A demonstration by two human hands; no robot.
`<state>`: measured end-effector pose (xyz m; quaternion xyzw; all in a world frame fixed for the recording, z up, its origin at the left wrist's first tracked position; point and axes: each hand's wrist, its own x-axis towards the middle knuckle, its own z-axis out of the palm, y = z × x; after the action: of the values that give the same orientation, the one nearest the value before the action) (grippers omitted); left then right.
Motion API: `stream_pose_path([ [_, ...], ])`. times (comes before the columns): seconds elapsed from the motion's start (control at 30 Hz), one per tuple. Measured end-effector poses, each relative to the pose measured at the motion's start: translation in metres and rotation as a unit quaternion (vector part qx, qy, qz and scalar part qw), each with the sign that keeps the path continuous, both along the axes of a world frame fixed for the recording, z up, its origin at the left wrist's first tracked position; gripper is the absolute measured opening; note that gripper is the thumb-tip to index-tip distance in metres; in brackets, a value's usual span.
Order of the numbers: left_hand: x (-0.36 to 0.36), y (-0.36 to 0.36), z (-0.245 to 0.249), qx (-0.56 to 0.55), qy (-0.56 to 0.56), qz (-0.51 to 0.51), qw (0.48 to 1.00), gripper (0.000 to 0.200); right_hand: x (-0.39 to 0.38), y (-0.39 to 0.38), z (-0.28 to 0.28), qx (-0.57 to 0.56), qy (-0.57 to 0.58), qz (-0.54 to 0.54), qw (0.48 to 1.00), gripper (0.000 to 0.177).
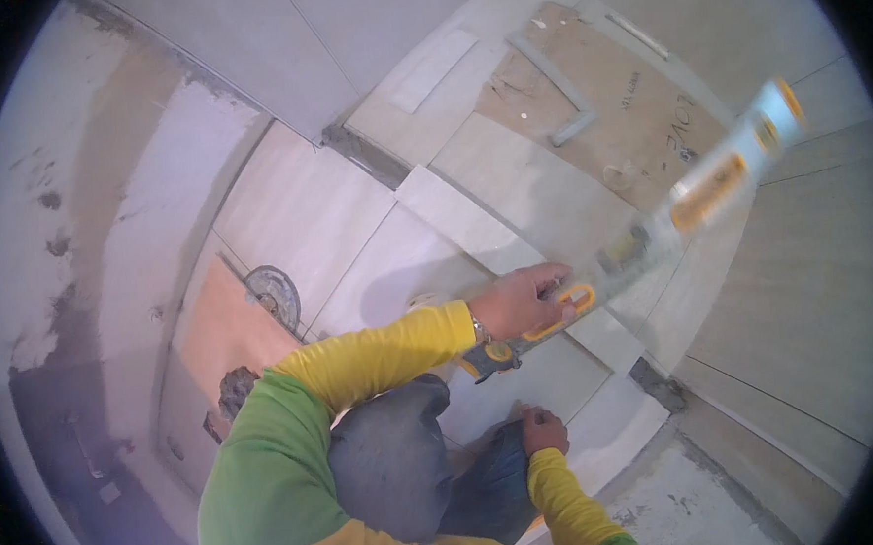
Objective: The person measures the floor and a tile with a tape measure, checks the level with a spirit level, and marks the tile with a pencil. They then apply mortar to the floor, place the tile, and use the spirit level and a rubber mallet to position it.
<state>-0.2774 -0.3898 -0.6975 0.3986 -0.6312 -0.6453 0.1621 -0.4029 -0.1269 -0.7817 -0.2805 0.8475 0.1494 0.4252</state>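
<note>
Our left hand (522,303) is wrapped over the spirit level (642,247), thumb and fingers pinching it around a yellow-edged slot (586,295) close to its near end, with a metal band (478,330) at the wrist. From that grip the level lies mostly forward and to our right: its long axis runs slantwise, a short stub reaching back toward our knees and the long blurred part stretching away to the far right. The left hand is plainly the nearer one, since it is on the level; our right hand (544,430) sits apart from it, beside the right trouser knee (492,482), nearest to the level's short end. Its fingers look curled in, but we cannot tell whether they hold anything. Under the level we see a pale tile strip (499,235) crossing beneath it, and we cannot tell whether the two touch. Beyond the strip, ahead of us, a brown board (645,113) with handwriting lies on the tiles, an angled strip (550,84) on top of it. Out to our left, a round disc (275,296) sits just beside an orange-brown panel (227,323), near the stained wall (68,203).
</note>
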Motion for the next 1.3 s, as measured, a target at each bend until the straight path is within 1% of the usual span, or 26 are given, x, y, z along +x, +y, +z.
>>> stream_pose_path([
  [0.07, -0.008, -0.015, -0.004, 0.184, 0.062, 0.001, 0.981, 0.044, 0.001, -0.004, 0.005, 0.003, -0.016, -0.005, 1.000, 0.062],
  [0.1, -0.012, -0.023, -0.004, 0.183, 0.063, -0.001, 0.981, 0.044, 0.002, -0.005, 0.006, 0.001, -0.013, -0.006, 1.000, 0.062],
  [0.17, -0.020, -0.040, -0.003, 0.176, 0.077, 0.038, 0.981, 0.044, 0.003, -0.005, 0.006, -0.005, 0.011, -0.011, 1.000, 0.061],
  [0.2, -0.025, -0.050, -0.009, 0.175, 0.078, 0.035, 0.981, 0.044, 0.002, -0.003, 0.004, -0.006, 0.013, -0.014, 1.000, 0.061],
  [0.27, -0.039, -0.073, -0.029, 0.251, 0.057, 0.114, 0.959, 0.044, 0.000, 0.000, -0.003, -0.014, 0.005, -0.010, 1.000, 0.061],
  [0.4, -0.069, -0.123, -0.069, 0.249, 0.048, 0.115, 0.960, 0.041, -0.001, -0.011, 0.008, -0.004, -0.002, -0.016, 1.000, 0.061],
  [0.47, -0.088, -0.142, -0.076, 0.235, -0.014, 0.153, 0.960, 0.040, -0.003, -0.010, 0.003, 0.002, 0.003, -0.010, 1.000, 0.061],
  [0.5, -0.095, -0.148, -0.078, 0.237, -0.015, 0.151, 0.960, 0.040, -0.003, -0.010, 0.002, 0.004, 0.003, -0.012, 1.000, 0.061],
  [0.57, -0.111, -0.158, -0.083, 0.274, 0.008, 0.179, 0.945, 0.037, -0.005, -0.010, 0.000, 0.006, 0.006, -0.014, 1.000, 0.061],
  [0.6, -0.122, -0.161, -0.099, 0.303, 0.071, 0.202, 0.929, 0.035, -0.005, -0.014, 0.002, 0.008, 0.005, -0.016, 1.000, 0.061],
  [0.63, -0.133, -0.163, -0.115, 0.306, 0.069, 0.201, 0.928, 0.035, -0.006, -0.016, 0.005, 0.012, 0.000, -0.019, 1.000, 0.062],
  [0.7, -0.152, -0.167, -0.137, 0.245, 0.049, 0.244, 0.937, 0.035, -0.008, -0.019, 0.005, 0.020, -0.006, -0.023, 1.000, 0.062],
  [0.73, -0.157, -0.169, -0.144, 0.248, 0.046, 0.244, 0.936, 0.035, -0.009, -0.019, 0.004, 0.022, -0.007, -0.027, 0.999, 0.063],
  [0.8, -0.167, -0.174, -0.161, 0.219, -0.037, 0.212, 0.952, 0.038, -0.010, -0.020, 0.002, 0.026, -0.009, -0.031, 0.999, 0.063],
  [0.83, -0.173, -0.177, -0.172, 0.221, -0.039, 0.211, 0.951, 0.038, -0.010, -0.021, 0.001, 0.027, -0.010, -0.038, 0.999, 0.063],
  [0.87, -0.183, -0.180, -0.200, 0.176, -0.050, 0.223, 0.957, 0.039, -0.011, -0.023, 0.000, 0.029, -0.011, -0.045, 0.999, 0.063],
  [0.9, -0.186, -0.180, -0.207, 0.130, -0.060, 0.236, 0.961, 0.040, -0.012, -0.025, 0.001, 0.031, -0.013, -0.045, 0.998, 0.063],
  [0.93, -0.186, -0.181, -0.213, 0.133, -0.063, 0.236, 0.961, 0.040, -0.012, -0.027, 0.002, 0.043, -0.015, -0.045, 0.998, 0.064],
  [1.0, -0.181, -0.179, -0.198, 0.169, -0.126, 0.195, 0.958, 0.045, -0.014, -0.027, -0.002, 0.056, -0.020, -0.043, 0.997, 0.064],
  [1.03, -0.178, -0.178, -0.192, 0.169, -0.128, 0.196, 0.957, 0.045, -0.015, -0.021, -0.009, 0.037, -0.022, -0.049, 0.998, 0.065],
  [1.1, -0.172, -0.174, -0.183, 0.007, -0.223, 0.211, 0.952, 0.050, -0.014, -0.023, -0.009, 0.020, -0.026, -0.052, 0.998, 0.066],
  [1.13, -0.168, -0.177, -0.179, 0.008, -0.225, 0.213, 0.951, 0.050, -0.014, -0.024, -0.009, 0.018, -0.011, -0.050, 0.999, 0.065],
  [1.2, -0.155, -0.183, -0.163, -0.017, -0.249, 0.121, 0.961, 0.043, -0.013, -0.024, -0.013, 0.017, 0.002, -0.045, 0.999, 0.064],
  [1.23, -0.155, -0.207, -0.220, -0.138, -0.310, -0.002, 0.941, 0.037, -0.015, -0.018, -0.019, 0.021, 0.003, -0.043, 0.999, 0.063],
  [1.27, -0.156, -0.231, -0.276, -0.256, -0.358, -0.127, 0.889, 0.031, -0.015, -0.015, -0.023, 0.023, 0.005, -0.042, 0.999, 0.061],
  [1.3, -0.124, -0.245, -0.208, -0.331, -0.366, -0.140, 0.859, 0.026, -0.016, -0.019, -0.021, 0.025, 0.003, -0.044, 0.999, 0.061],
])
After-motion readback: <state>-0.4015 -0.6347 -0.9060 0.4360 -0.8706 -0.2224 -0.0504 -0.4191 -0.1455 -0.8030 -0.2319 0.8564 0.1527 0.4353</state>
